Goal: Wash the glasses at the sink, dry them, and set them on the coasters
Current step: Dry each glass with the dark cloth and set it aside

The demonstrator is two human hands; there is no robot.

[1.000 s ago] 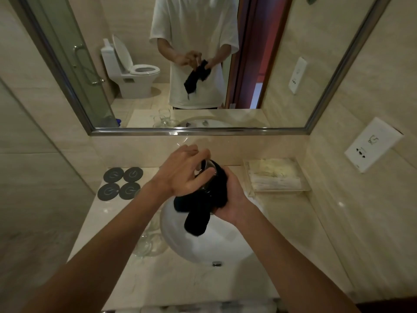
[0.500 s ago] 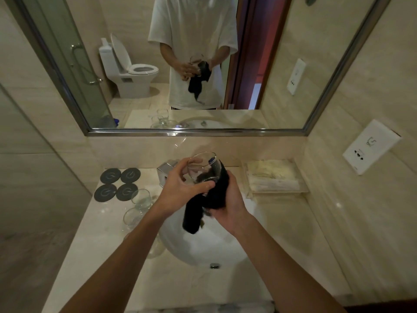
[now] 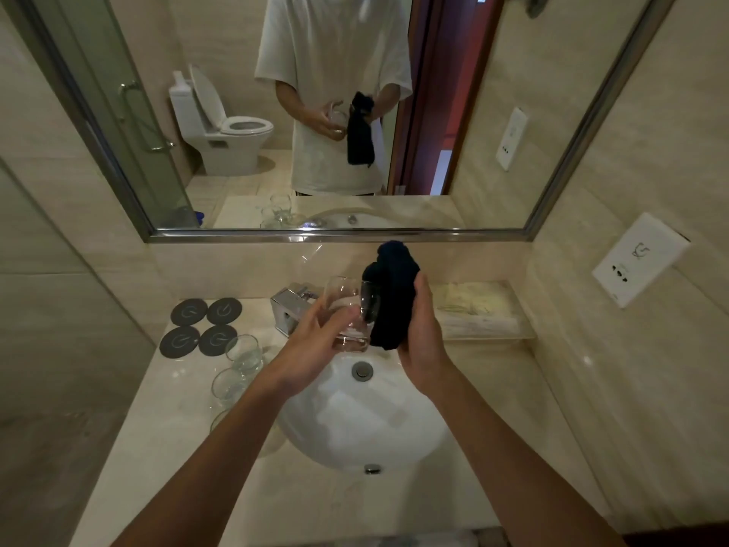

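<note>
The clear glass (image 3: 347,315) I was watching sat above the white sink (image 3: 355,424), held up in front of the chrome faucet (image 3: 290,307). It was tipped off upright: its long axis leaned up and to the right, the rim toward the dark cloth (image 3: 388,294) and the thick base lower, over the back of the basin near the drain (image 3: 361,369). The left hand (image 3: 315,345) held it from the left side, fingers curled round the lower body of the glass. The right hand (image 3: 420,329) gripped the cloth, fingers wrapped round it with the thumb edge facing me; the cloth bunched above that hand and its front lay against the right side of the glass. I could not tell whether any cloth reached inside the rim.

On the counter (image 3: 165,428) left of the sink, two more empty glasses (image 3: 244,351) stood upright close together, with a third partly hidden behind the left forearm. Behind them, four round dark coasters (image 3: 201,325) lay in a two-by-two block, all bare. To the right of the sink a clear tray (image 3: 481,315) held pale packets against the wall. The mirror (image 3: 300,112) above showed the person in a white shirt holding glass and cloth, and a toilet behind.
</note>
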